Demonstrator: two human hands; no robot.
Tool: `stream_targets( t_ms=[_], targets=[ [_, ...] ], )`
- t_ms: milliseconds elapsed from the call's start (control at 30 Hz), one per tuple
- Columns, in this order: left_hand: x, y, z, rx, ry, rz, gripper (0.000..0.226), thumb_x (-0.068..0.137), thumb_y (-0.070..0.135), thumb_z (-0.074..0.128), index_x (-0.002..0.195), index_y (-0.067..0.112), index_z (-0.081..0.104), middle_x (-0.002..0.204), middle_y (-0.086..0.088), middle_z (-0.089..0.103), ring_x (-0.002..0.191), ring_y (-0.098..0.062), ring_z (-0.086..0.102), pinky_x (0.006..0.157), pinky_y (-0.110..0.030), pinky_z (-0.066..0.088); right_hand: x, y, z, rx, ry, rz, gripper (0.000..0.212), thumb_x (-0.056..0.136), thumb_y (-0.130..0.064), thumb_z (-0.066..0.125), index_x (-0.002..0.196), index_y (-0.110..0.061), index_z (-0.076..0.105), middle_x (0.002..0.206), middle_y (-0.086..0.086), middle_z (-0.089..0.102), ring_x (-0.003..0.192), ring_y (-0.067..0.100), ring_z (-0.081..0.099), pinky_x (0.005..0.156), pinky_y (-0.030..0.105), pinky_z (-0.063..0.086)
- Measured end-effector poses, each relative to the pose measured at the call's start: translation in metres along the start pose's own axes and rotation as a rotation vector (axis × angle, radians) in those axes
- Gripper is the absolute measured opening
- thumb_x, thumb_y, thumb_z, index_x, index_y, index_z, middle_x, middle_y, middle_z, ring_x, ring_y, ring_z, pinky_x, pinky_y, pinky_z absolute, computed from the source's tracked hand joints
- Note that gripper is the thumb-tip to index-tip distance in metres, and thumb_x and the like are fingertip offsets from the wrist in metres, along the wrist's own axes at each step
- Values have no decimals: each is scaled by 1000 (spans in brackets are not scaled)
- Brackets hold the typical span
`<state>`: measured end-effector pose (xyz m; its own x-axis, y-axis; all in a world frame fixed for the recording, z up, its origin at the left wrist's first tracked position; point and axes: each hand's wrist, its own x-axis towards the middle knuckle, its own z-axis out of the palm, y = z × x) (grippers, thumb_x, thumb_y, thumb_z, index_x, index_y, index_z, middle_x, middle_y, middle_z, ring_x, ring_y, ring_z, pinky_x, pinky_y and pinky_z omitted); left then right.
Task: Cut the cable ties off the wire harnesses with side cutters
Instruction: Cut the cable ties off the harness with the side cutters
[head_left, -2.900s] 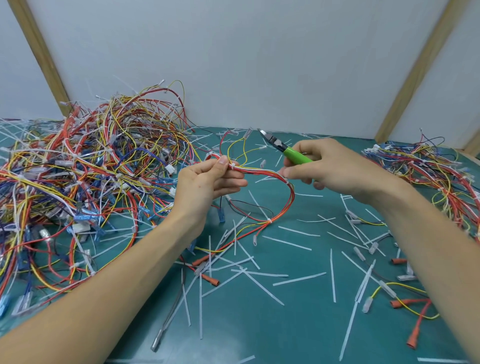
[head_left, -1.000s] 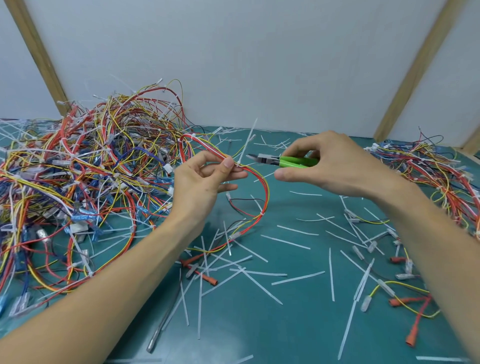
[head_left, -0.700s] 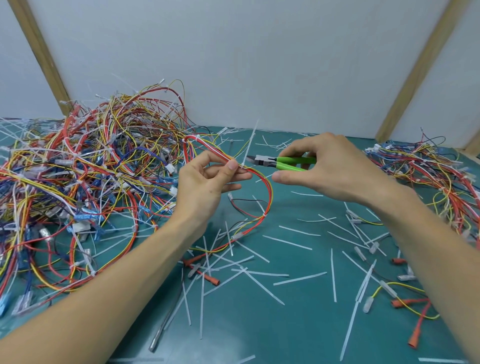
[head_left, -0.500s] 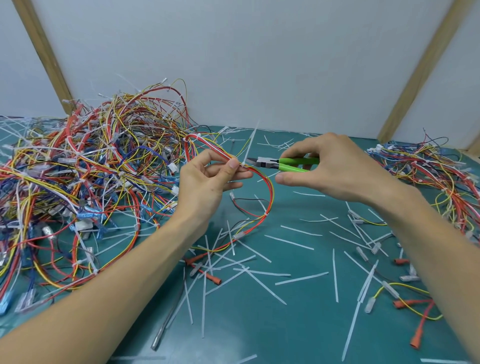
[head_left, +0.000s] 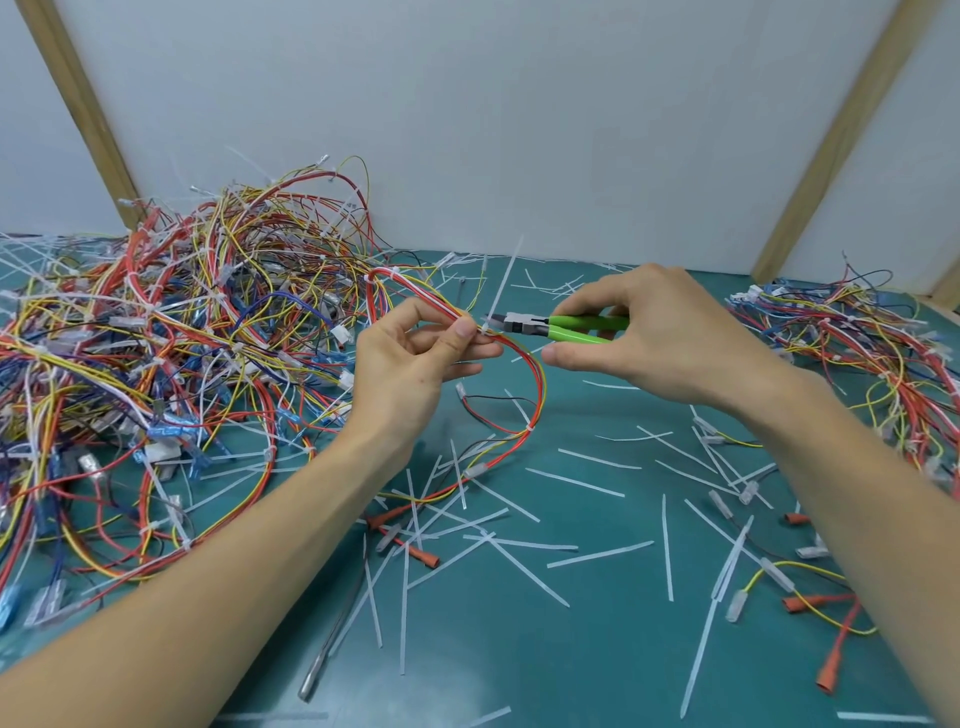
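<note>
My left hand (head_left: 415, 364) pinches a red, yellow and white wire harness (head_left: 535, 395) between thumb and fingers, above the green mat. A white cable tie (head_left: 501, 291) wraps the harness just right of my thumb, and its long tail sticks upward. My right hand (head_left: 660, 338) holds green-handled side cutters (head_left: 561, 327) level, pointing left. The cutter jaws sit at the head of that tie, slightly apart. A second tie (head_left: 530, 427) binds the harness lower down on its loop.
A big tangle of tied harnesses (head_left: 171, 364) fills the left of the mat. A smaller pile (head_left: 872, 358) lies at the right edge. Cut tie strips (head_left: 519, 566) and loose orange terminals (head_left: 836, 649) litter the mat (head_left: 597, 649) in front. A white wall stands behind.
The cutters swung from pointing up-left to level and moved left until their jaws reached the tie beside my left thumb. My left hand re-gripped the harness, lifting the loop.
</note>
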<state>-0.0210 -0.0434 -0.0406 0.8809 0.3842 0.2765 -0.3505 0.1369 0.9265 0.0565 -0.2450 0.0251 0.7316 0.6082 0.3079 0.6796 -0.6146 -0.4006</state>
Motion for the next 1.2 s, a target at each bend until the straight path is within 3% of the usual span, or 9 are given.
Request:
stream_targets(
  t_ms=[133, 267, 467, 600, 1200],
  targets=[
    [0, 0, 0, -8, 0, -3, 8, 95, 2, 62, 94, 1, 54, 78, -9, 77, 77, -22, 77, 67, -26, 61, 0, -1, 2, -59, 25, 3, 24, 77, -60, 78, 89, -39, 77, 65, -29, 61, 73, -2, 55, 69, 31, 39],
    [0, -1, 0, -8, 3, -6, 10, 95, 2, 62, 89, 4, 55, 78, -10, 77, 77, -22, 77, 67, -26, 61, -1, -2, 2, -41, -2, 8, 17, 77, -60, 77, 80, -43, 74, 62, -31, 59, 64, 2, 53, 64, 31, 39],
    [-1, -2, 1, -13, -4, -14, 12, 95, 2, 63, 87, 5, 55, 76, -11, 77, 76, -23, 77, 67, -26, 61, -1, -2, 0, 4, -16, 9, 17, 78, -53, 79, 85, -38, 81, 56, -17, 59, 57, 10, 46, 57, 29, 39],
    [-1, -2, 1, -6, -3, -14, 13, 95, 3, 63, 85, 7, 55, 77, -11, 77, 77, -23, 77, 68, -28, 61, -2, -2, -1, 50, -28, 14, 16, 79, -48, 81, 88, -36, 83, 58, -9, 62, 56, 10, 42, 51, 19, 35],
    [-1, -2, 1, -3, -1, -21, 12, 95, 3, 63, 87, 6, 54, 78, -11, 77, 77, -23, 77, 68, -27, 61, -3, -3, -1, 74, -29, 21, 13, 79, -47, 81, 88, -38, 83, 68, -5, 71, 52, 9, 39, 50, 20, 35]
  ],
)
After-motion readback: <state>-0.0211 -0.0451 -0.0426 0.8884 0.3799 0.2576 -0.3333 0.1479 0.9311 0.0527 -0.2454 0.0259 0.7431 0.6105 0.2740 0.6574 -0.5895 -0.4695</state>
